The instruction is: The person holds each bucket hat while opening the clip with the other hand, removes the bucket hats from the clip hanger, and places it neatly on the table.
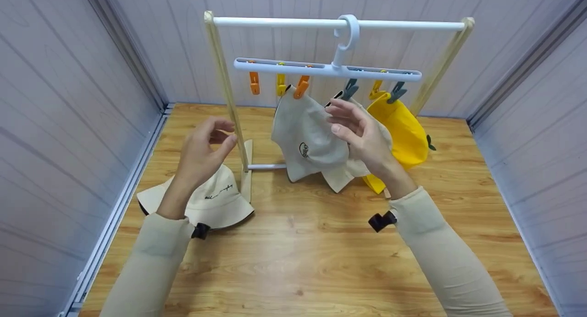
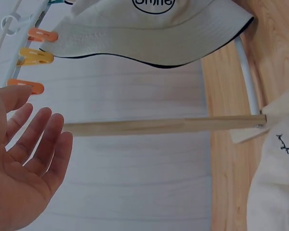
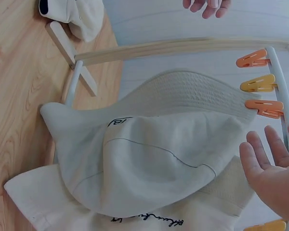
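Note:
My left hand [image 1: 202,145] is raised near the left post of a wooden rack, fingers loosely bent, holding nothing. In front of the hanging hats, my right hand [image 1: 362,136] hovers with relaxed fingers and no object in it. A pale bucket hat with a round logo [image 1: 312,133] hangs by an orange clothespin [image 1: 301,86]. Partly hidden behind it, a second cream hat [image 1: 338,179] hangs from a dark grey clothespin [image 1: 350,89]. To the right, a yellow hat [image 1: 408,133] hangs from clothespins. Below my left forearm lies a cream bucket hat with script lettering [image 1: 224,193].
A white clip hanger [image 1: 284,68] hooks over the rack's white top bar [image 1: 284,22]. An orange clothespin [image 1: 254,83] and a yellow clothespin [image 1: 280,84] hang at its left end. Panelled walls [image 1: 59,124] enclose the wood-grain floor [image 1: 293,262].

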The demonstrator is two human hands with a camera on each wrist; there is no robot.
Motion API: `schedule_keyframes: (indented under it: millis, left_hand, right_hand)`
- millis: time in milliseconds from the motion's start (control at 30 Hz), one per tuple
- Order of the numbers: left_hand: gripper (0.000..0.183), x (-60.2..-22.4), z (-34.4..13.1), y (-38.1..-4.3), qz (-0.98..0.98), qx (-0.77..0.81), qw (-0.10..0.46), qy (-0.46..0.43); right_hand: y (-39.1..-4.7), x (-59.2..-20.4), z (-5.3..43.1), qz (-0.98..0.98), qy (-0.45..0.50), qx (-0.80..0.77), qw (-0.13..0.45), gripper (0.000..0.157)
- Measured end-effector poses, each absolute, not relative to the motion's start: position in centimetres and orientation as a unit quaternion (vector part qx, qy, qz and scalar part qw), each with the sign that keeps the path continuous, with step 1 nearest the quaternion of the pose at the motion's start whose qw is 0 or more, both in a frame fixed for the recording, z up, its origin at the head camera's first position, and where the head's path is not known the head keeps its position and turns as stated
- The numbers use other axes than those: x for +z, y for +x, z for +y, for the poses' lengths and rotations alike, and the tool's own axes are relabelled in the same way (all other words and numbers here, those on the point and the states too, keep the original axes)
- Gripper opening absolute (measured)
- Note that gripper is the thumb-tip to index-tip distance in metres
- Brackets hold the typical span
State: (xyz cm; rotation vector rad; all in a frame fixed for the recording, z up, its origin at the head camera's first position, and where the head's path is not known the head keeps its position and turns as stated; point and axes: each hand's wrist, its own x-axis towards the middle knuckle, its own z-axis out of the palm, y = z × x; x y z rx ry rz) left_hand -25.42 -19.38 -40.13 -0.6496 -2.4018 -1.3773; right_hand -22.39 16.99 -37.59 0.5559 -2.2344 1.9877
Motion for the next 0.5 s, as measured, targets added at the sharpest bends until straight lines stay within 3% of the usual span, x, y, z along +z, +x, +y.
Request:
schedule_keyframes:
  millis: [500]
  left_hand:
    - [0.028,-39.8,-15.3,-27.6,-0.824,-0.498,0.126,-0.242]
  right_hand:
    - [-22.4,-36.8,17.8,-0.739,0.178,0.647,0.053,0.052]
